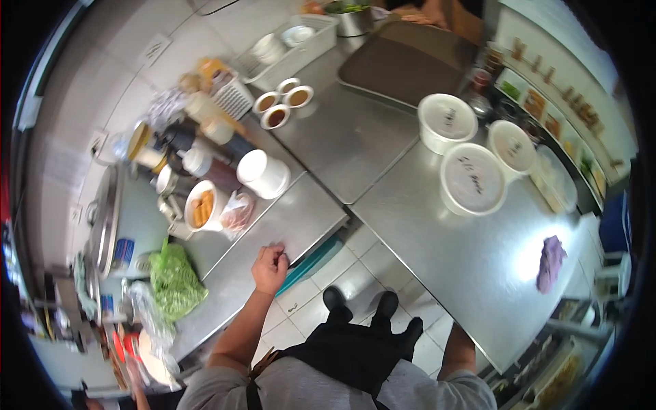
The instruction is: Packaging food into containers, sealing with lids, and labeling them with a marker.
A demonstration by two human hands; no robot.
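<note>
My left hand (270, 267) rests at the edge of the left steel counter (279, 215), its fingers curled in and nothing visible in them. Ahead of it on that counter are a knotted plastic bag of pinkish food (238, 211), a white tub with orange-brown pieces (202, 207) and a stack of white tubs (264, 174). A bag of shredded green vegetable (175, 282) lies to its left. My right hand is out of view; the forearm (457, 348) passes behind the edge of the right steel table (410, 246). Three lidded white tubs (472, 177) stand on that table.
Several small cups of brown sauce (275, 117) stand near a brown tray (405, 66). A purple cloth (551, 264) lies at the right. Squeeze bottles (212, 168) line the wall side. Another person's hand (433, 13) shows at the top, and another person's arm (137, 382) at lower left.
</note>
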